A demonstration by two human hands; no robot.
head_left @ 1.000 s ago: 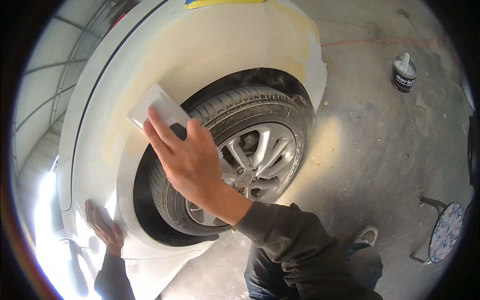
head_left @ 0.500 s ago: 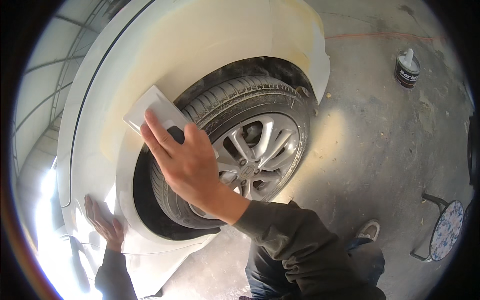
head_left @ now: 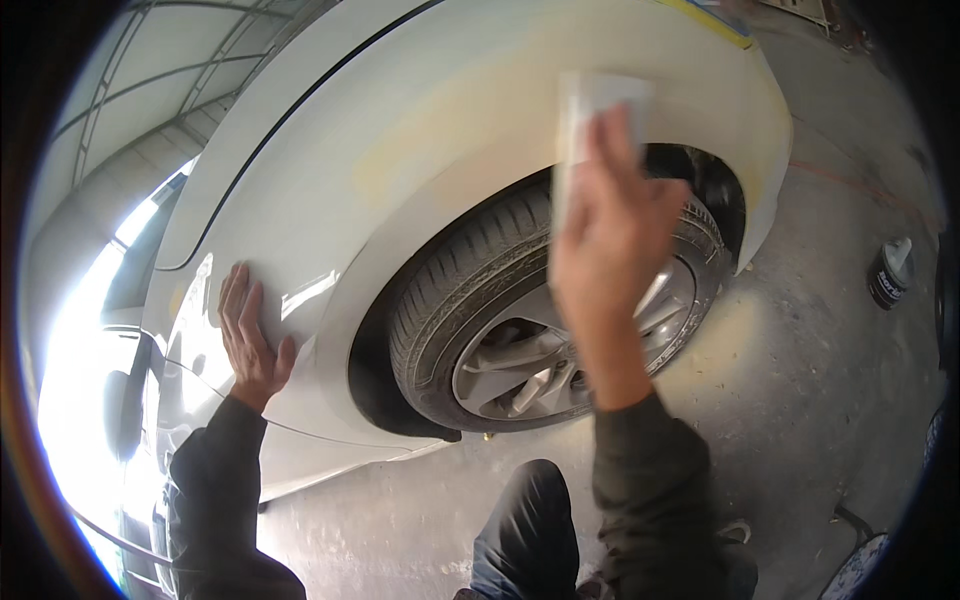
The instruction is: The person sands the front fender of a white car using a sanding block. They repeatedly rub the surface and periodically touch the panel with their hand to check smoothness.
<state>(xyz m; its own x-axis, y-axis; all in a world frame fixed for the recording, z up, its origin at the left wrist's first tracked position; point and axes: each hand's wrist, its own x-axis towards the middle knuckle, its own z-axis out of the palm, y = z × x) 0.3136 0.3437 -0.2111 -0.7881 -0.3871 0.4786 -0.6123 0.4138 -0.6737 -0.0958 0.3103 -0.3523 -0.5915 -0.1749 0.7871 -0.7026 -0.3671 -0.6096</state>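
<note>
My right hand (head_left: 608, 235) is wrapped round a white sanding block (head_left: 577, 105), both smeared by motion. The block lies against the white car fender (head_left: 330, 185), just above the wheel arch. Yellowish sanded-looking patches (head_left: 415, 135) spread over the fender around the arch. On the fender's left side my left hand (head_left: 250, 335) rests flat, holding nothing, its fingers stretched out. Below my right hand are the dusty tyre (head_left: 440, 300) and the silver alloy wheel (head_left: 520, 365), partly covered by my wrist and forearm.
A dark can (head_left: 886, 278) with a pale tool in it stands on the concrete floor at right. A stool with a patterned seat (head_left: 860, 570) shows at the lower right. An orange cord (head_left: 850, 178) crosses the floor. Yellow tape (head_left: 715, 22) edges the fender's far end.
My right hand has carried the sanding block rightward and up along the arch. The view has shifted, so the wheel sits further right. My left hand stays flat on the fender.
</note>
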